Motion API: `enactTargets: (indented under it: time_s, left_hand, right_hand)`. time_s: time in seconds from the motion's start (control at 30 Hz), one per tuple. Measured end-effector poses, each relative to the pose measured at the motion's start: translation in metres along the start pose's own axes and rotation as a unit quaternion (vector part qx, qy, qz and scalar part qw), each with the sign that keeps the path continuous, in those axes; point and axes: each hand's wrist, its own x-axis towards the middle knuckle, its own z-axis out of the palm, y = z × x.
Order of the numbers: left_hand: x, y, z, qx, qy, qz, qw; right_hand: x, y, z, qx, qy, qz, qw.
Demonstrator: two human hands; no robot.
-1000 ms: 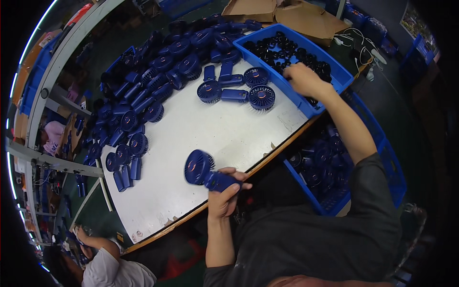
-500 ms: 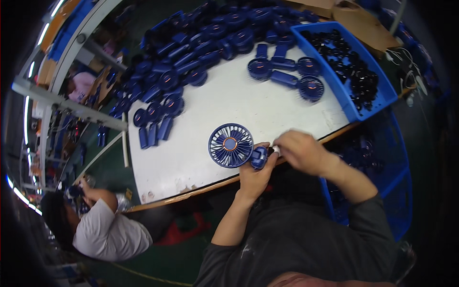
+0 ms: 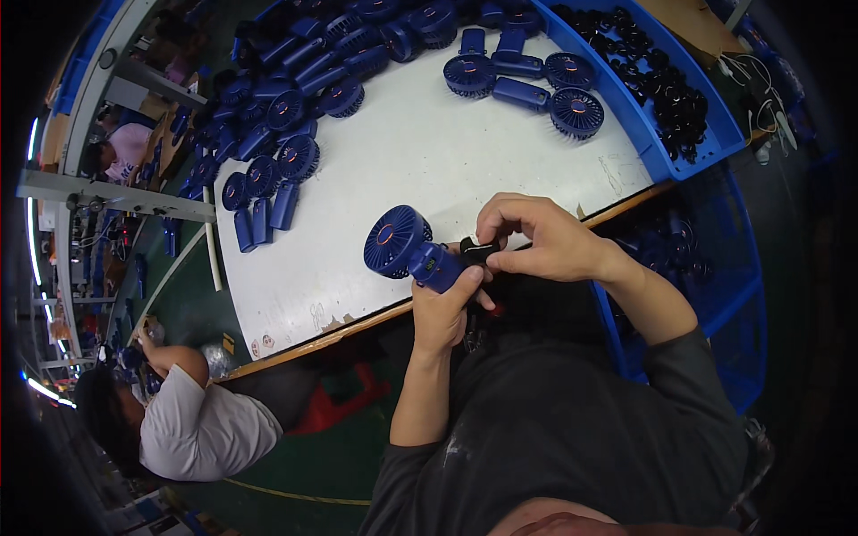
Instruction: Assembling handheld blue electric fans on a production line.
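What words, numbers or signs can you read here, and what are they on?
I won't copy wording out, only locate it:
Pink shirt, left background: dark lettering.
Held blue fan, handle: greenish marking, too small to read.
White tabletop, lower-left corner: reddish marks, too small to read.

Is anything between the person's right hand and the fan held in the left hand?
Yes: a small black part, pinched in the right hand, sits between it and the blue fan. Apart from the left hand gripping the fan, nothing else visible intervenes.
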Motion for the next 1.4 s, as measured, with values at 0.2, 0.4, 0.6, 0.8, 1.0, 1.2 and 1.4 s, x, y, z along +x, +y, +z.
enactTargets:
  time_s: [0.2, 0.4, 0.6, 0.8, 1.0, 1.2, 1.4]
  left_hand:
    - [-0.006, 0.004, -0.004, -0.019, 0.034, 0.03, 0.999]
    - [-0.008, 0.0, -0.009, -0.003, 0.009, 0.033, 0.999]
    - [-0.02, -0.005, -0.015, 0.029, 0.024, 0.003, 0.999]
    - [-0.064, -0.009, -0.032, 0.191, 0.053, -0.041, 0.979]
    - [-0.111, -0.012, -0.067, 0.141, 0.134, 0.015, 0.981]
    - [-0.137, -0.02, -0.073, 0.165, 0.147, 0.036, 0.975]
    - [-0.157, -0.021, -0.067, 0.162, 0.162, 0.053, 0.972]
  right_hand:
    - [-0.005, 0.004, 0.012, -0.186, 0.022, -0.104, 0.977]
    - [-0.011, 0.011, 0.013, -0.186, 0.037, -0.123, 0.974]
    - [-0.026, 0.023, 0.025, -0.165, 0.052, -0.09, 0.981]
    - [-0.07, 0.069, 0.055, -0.089, 0.06, 0.007, 0.994]
    - [-0.099, 0.179, 0.073, 0.032, 0.118, 0.234, 0.964]
    - [-0.08, 0.21, 0.083, 0.028, 0.086, 0.314, 0.945]
    - [-0.04, 0.243, 0.085, -0.021, 0.192, 0.279, 0.941]
